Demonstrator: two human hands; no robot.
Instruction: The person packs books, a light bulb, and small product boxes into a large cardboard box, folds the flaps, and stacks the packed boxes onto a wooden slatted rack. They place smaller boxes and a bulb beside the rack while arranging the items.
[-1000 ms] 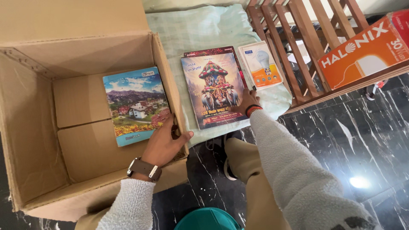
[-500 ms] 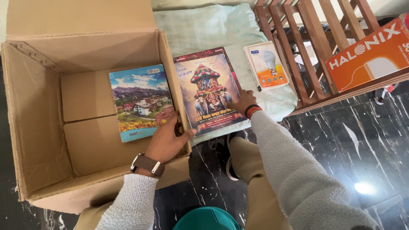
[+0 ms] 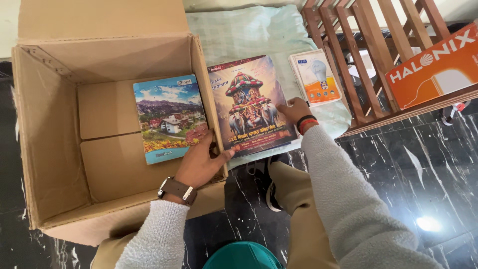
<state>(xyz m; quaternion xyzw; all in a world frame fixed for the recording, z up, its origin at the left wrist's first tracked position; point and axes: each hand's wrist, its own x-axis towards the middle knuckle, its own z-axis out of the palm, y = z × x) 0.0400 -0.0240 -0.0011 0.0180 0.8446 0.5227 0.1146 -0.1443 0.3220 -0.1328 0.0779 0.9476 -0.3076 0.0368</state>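
An open cardboard box (image 3: 55,129) sits on the floor at the left. Inside it lies a book with a mountain landscape cover (image 3: 168,117). My left hand (image 3: 201,162), with a brown wristwatch, reaches into the box and rests at that book's lower right corner, thumb over the box wall. A second book with a colourful temple picture (image 3: 249,107) lies tilted against the box's right wall on a pale green cloth (image 3: 249,30). My right hand (image 3: 295,110) grips this book's right edge.
A small white and orange bulb carton (image 3: 314,77) lies on the cloth right of the books. A wooden slatted rack (image 3: 368,55) stands at the right, carrying an orange carton (image 3: 438,67). Dark marble floor (image 3: 408,179) spreads below, and my knees are near the bottom.
The temple book has shifted left toward the box wall with my right hand on it. My left hand stays by the landscape book in the box.
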